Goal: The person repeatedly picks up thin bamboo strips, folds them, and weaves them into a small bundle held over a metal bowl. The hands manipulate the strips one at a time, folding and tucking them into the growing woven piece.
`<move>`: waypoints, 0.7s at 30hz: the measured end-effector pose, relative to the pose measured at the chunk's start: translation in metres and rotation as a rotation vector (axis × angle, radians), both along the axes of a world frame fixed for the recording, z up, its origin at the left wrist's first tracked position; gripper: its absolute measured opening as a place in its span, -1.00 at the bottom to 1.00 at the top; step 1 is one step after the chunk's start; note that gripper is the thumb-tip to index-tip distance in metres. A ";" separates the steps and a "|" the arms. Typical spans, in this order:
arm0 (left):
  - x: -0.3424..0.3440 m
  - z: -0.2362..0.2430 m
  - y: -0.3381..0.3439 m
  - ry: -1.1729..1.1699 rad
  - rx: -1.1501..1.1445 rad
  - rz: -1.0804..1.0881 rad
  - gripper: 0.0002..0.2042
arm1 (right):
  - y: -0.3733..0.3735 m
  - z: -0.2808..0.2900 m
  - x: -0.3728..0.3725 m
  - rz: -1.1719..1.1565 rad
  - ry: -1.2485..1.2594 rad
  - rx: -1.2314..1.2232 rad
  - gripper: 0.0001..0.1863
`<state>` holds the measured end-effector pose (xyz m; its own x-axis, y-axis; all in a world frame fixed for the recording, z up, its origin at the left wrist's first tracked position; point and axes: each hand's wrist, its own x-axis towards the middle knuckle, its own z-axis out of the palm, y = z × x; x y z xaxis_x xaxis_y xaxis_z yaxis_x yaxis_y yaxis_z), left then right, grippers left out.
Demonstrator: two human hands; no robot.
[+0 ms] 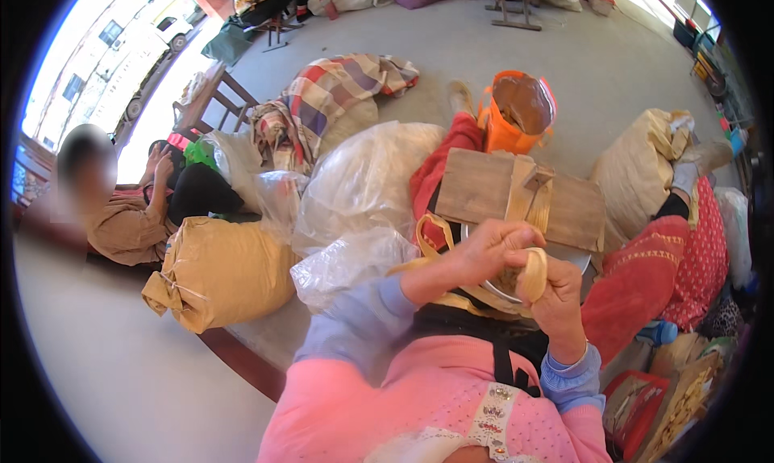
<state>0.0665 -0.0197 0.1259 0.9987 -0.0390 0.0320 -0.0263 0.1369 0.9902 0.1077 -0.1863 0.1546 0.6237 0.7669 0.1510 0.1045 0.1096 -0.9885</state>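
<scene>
My left hand (488, 252) is closed in a pinch at the near edge of a wooden board (476, 185). Just beside it, my right hand (558, 290) is closed too, with a flat tan strip (534, 274) looped over its fingers. The two hands touch, and the left fingertips appear to pinch the same strip; their exact grip is partly hidden. A small wooden block (538, 177) stands on the board, with pale strip material around it. Below the board shows the rim of a round basin (582, 261). More tan strip (435, 231) curls under my left wrist.
An orange bucket (516, 141) stands beyond the board. Clear plastic bags (363, 181) and a tied tan sack (230, 269) lie to the left, near a seated person (133, 221). Another sack (637, 173) leans at right. A checked cloth (339, 88) covers something farther off.
</scene>
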 end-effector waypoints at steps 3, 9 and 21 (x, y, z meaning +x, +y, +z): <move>-0.003 -0.008 -0.030 -0.053 -0.049 -0.025 -0.67 | 0.009 -0.031 0.033 -0.363 -0.206 -0.066 -0.78; 0.021 -0.046 -0.045 0.086 -0.308 0.085 -0.77 | 0.002 -0.075 0.056 -0.582 -0.710 -0.309 -0.66; -0.001 -0.077 -0.035 -0.431 1.120 0.292 -0.76 | -0.021 -0.121 0.034 -0.269 0.011 -0.385 -0.76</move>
<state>0.0657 -0.0550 0.0490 0.8910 -0.0343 0.4526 -0.2665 -0.8468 0.4603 0.1413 -0.2073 0.0335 0.8078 0.5770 -0.1203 0.0685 -0.2946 -0.9532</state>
